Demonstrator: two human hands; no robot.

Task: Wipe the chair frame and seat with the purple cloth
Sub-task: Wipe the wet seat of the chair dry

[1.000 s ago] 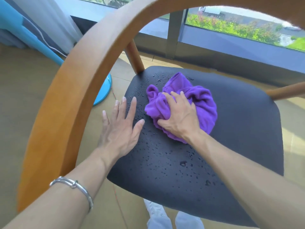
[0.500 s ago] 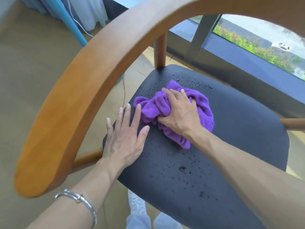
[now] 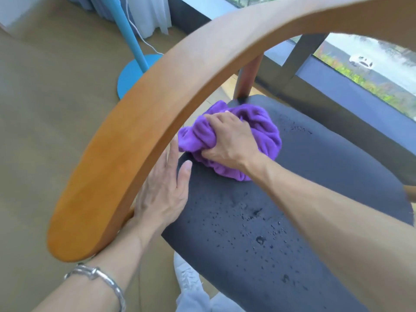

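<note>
A bunched purple cloth (image 3: 261,131) lies on the far left corner of the dark chair seat (image 3: 315,199), hanging slightly over its left edge. My right hand (image 3: 227,140) grips the cloth from above, fingers curled into its folds. My left hand (image 3: 164,194) rests flat on the seat's left edge with straight fingers, partly hidden behind the curved wooden backrest rail (image 3: 139,136). Water droplets dot the near part of the seat. A wooden post (image 3: 247,75) joins rail and seat at the far corner.
A blue floor stand with a round base (image 3: 135,73) and a white cord stands on the floor to the left. White curtains hang at the top. A window sill and glass run along the far right. White shoes (image 3: 186,278) show below the seat.
My right hand has slid the cloth toward the far left corner of the seat and its fingers have curled into the fabric. The view has shifted; the left hand stays flat on the edge.
</note>
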